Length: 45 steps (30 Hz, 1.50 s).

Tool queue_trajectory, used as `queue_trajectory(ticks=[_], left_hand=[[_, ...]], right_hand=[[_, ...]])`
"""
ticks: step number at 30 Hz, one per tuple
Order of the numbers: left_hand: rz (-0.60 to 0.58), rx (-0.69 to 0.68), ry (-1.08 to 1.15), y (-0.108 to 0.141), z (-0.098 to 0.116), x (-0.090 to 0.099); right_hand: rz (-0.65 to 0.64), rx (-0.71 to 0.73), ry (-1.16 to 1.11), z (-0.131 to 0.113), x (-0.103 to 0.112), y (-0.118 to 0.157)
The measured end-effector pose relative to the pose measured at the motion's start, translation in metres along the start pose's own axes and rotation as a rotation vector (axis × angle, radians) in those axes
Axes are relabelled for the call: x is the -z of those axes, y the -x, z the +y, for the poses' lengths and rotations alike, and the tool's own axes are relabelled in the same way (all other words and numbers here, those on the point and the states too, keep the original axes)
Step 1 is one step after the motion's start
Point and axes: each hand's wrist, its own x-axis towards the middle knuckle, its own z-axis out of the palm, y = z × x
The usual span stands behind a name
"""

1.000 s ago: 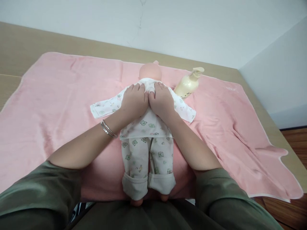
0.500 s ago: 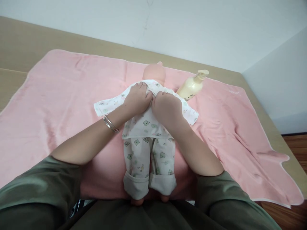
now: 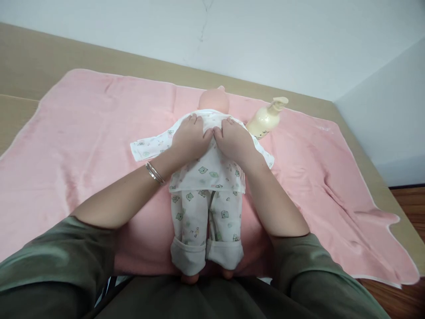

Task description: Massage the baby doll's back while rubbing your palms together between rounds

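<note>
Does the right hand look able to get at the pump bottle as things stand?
Probably yes: the right hand rests on the printed shirt, with the pump bottle close beyond it. The shirt hides some of the bottle's lower part, but the pump head looks unobstructed.

place: indoor room, home or training unclear | baby doll (image 3: 208, 179) | pink blanket (image 3: 99, 133) | wooden table (image 3: 36, 57) | white walls (image 3: 265, 44)
</note>
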Motion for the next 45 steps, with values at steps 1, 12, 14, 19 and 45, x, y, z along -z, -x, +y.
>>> queue_trajectory(ticks=[1,12,14,19,45], left_hand=[[-0.031,0.014,0.058,-0.006,-0.005,0.0],[-0.041,0.005,-0.112,0.004,0.0,0.011],[-0.054,-0.015,-0.178,0.014,0.009,0.015],[0.014,-0.072,-0.191,0.022,0.019,0.013],[-0.065,-0.109,-0.06,0.0,0.003,0.004]], right_hand=[[-0.008,-0.016,0.026,-0.005,0.002,0.005],[-0.038,-0.089,-0.063,-0.008,0.006,0.006],[-0.012,-0.091,-0.073,0.001,0.0,-0.005],[-0.01,-0.066,0.031,0.0,-0.001,-0.007],[-0.196,0.228,0.298,-0.014,0.02,0.02]])
